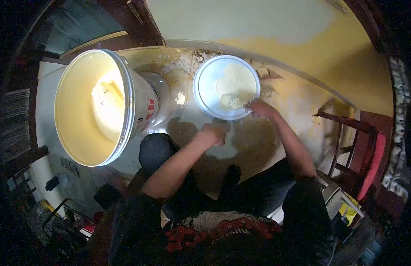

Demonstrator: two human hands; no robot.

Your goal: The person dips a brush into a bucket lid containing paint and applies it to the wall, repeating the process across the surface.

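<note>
My right hand [261, 109] is closed at the lower right rim of a round, pale blue-white lid [208, 104]. It grips what looks like a putty knife [230, 102], whose wide blade is coated with cream paste and lies over the lid. More of that cream paste [237, 80] is spread across the lid's right half. Closer to my body, my left hand [214, 134] is held in a fist below the lid, apart from it. Whatever it holds, if anything, is too dark to make out.
A large white bucket [141, 99] stands open at the left, with pale paste [109, 104] brightly lit inside. Dried flakes [181, 98] dot the floor by the wall [276, 22]. At the right is a dark wooden chair [347, 150] with a red cushion [374, 166].
</note>
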